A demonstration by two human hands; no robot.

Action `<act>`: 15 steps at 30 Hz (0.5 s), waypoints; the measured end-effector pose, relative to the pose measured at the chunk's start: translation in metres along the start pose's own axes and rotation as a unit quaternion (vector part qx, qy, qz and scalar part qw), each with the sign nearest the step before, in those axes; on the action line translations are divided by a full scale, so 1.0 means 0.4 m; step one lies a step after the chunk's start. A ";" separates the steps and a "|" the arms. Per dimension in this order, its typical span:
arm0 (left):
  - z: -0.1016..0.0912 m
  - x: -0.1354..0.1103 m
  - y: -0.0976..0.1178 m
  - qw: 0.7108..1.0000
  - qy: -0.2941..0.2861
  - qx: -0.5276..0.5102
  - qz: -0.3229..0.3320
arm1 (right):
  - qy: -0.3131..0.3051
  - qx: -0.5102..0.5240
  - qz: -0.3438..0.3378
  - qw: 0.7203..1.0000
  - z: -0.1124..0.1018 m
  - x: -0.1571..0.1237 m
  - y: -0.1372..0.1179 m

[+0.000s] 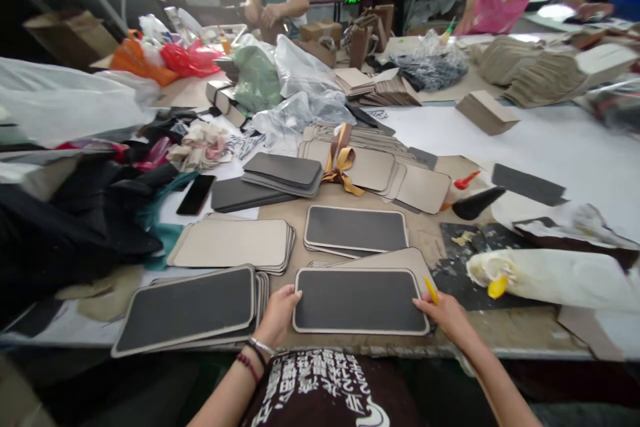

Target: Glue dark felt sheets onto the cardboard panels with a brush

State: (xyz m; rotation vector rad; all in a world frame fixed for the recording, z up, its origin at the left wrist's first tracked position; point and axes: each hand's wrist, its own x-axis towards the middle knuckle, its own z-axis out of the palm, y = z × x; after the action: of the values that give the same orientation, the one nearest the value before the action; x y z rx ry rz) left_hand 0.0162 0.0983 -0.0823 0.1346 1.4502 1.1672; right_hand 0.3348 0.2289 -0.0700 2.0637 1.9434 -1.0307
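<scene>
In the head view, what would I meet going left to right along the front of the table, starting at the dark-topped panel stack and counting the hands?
Panel stack → left hand → held panel → right hand → white bottle lying on its side.

A silvery bangle [263, 347] circles the wrist of the left hand [279, 312]. Just up the arm from the bangle sits a slim black band [258, 353], then a bracelet of dark red beads [247, 365]. Right of the bangle, a dark brown garment [325, 390] covers the torso, printed with rows of white characters [320, 377] and, farther from the bangle, a white curved shape [375, 413].
</scene>
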 end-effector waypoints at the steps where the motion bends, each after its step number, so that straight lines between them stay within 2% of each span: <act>1: 0.000 0.002 -0.003 1.000 0.003 -0.002 0.004 | -0.005 -0.003 -0.007 1.000 -0.001 0.004 0.002; 11: -0.001 0.005 -0.010 1.000 0.005 -0.009 0.021 | -0.010 0.006 -0.015 1.000 0.014 0.039 0.036; 15: 0.010 0.006 -0.012 0.998 0.037 -0.001 0.042 | -0.011 -0.005 -0.038 0.999 0.005 0.038 0.053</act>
State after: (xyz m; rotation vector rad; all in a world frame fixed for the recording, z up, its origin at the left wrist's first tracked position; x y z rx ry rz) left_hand 0.0212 0.0998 -0.0866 0.1533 1.5210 1.2546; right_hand 0.3525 0.2371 -0.0875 1.9803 2.0254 -1.0518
